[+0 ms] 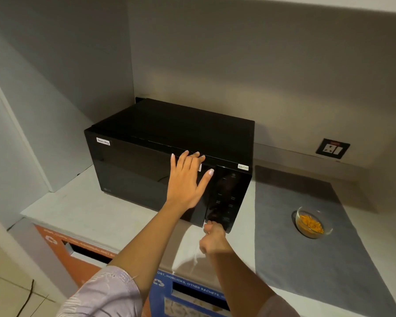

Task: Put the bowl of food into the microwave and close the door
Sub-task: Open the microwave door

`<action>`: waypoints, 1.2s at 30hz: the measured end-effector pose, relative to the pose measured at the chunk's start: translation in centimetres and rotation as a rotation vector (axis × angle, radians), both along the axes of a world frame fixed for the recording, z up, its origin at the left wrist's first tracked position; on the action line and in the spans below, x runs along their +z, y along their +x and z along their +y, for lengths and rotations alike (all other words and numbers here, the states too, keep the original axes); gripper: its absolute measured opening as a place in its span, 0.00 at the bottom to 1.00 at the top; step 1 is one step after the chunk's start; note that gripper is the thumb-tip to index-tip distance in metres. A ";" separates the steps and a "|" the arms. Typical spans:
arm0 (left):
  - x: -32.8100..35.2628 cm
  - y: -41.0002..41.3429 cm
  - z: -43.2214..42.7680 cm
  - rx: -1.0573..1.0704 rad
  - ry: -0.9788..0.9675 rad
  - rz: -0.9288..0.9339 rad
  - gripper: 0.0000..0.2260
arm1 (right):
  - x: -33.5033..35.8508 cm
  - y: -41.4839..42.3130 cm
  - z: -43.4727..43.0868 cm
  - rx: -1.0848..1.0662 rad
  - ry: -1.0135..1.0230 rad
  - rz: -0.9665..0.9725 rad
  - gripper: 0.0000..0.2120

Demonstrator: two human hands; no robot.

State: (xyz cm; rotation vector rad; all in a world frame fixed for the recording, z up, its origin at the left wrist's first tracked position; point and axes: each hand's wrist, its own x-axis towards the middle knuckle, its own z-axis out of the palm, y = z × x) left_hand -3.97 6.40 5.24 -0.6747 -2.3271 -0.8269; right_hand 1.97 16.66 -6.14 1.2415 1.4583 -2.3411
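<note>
A black microwave stands on the white counter, its door shut against the body. My left hand lies flat, fingers spread, on the upper right part of the door. My right hand is curled at the bottom of the control panel, fingertips at the door's lower right edge; whether it grips anything I cannot tell. A clear glass bowl with orange-yellow food sits on a grey mat to the right of the microwave, apart from both hands.
The microwave sits in a corner with walls at the left and back. A wall socket is at the back right. Orange and blue recycling bins with slots stand under the counter's front edge.
</note>
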 end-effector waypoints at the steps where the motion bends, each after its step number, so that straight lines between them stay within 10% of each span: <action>1: -0.3 0.5 -0.2 0.006 0.017 0.016 0.24 | 0.3 -0.7 -0.3 -0.095 -0.083 -0.048 0.25; 5: -1.6 2.4 -2.1 0.000 0.092 0.074 0.23 | 1.7 -1.5 -0.8 -0.218 -0.225 -0.036 0.10; 12: 1.1 5.2 -7.6 -0.148 0.328 0.082 0.14 | 2.5 -2.1 -2.4 0.030 -0.206 -0.036 0.17; 19: 4.8 6.7 -15.6 -0.224 0.464 -0.312 0.23 | 11.5 -5.5 -11.6 0.535 -0.235 0.305 0.15; 25: 6.0 6.3 -22.0 -0.007 0.088 -0.474 0.11 | 15.0 -6.2 -19.9 0.732 0.142 0.685 0.17; 36: 6.6 5.8 -33.6 0.133 -0.460 -0.586 0.37 | 13.6 -8.1 -25.2 0.842 1.126 0.995 0.23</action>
